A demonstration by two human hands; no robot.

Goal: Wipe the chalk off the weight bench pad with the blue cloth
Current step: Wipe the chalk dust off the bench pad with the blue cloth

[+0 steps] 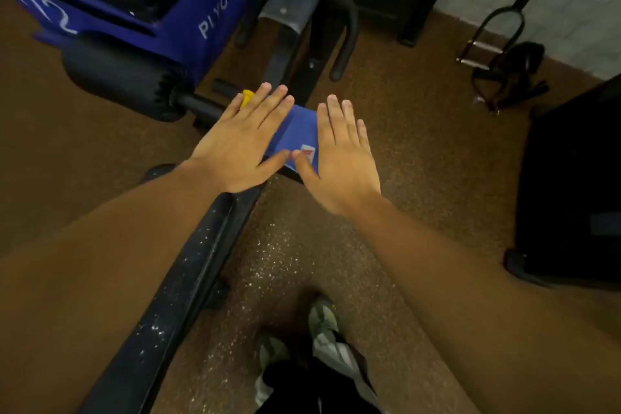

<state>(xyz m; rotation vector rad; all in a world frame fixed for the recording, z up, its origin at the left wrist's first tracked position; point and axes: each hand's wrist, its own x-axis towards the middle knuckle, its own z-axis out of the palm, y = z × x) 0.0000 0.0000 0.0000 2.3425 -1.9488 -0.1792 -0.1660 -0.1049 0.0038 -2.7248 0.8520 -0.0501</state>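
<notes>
1. You had the folded blue cloth with a small white-and-red label (pixel 300 136) lying at the far end of the long black padded weight bench pad (pixel 174 296), pinned there under both palms.
2. Your left hand (pixel 235 144) lay flat on the cloth's left part, fingers straight and spread, gripping nothing; your right hand (pixel 339 158) lay flat on its right part, fingers likewise extended, thumb on the label.
3. The cloth looked soft, thin and light, so it would likely bunch or slide unless you kept palm pressure on it; its folded middle seemed the best place to press, its edges the place to pinch.
4. The pad looked firm and smooth, and white chalk specks (pixel 158 333) dotted its near stretch, so most wiping appeared undone.
5. A yellow knob (pixel 247 98) and a black foam roller (pixel 124 74) sat just beyond your left fingertips.
6. The speckled brown rubber floor (pixel 420 131) surrounded the bench, with a blue plyo box (pixel 208 3) behind and a black cable handle (pixel 497 44) leaning at the wall.
</notes>
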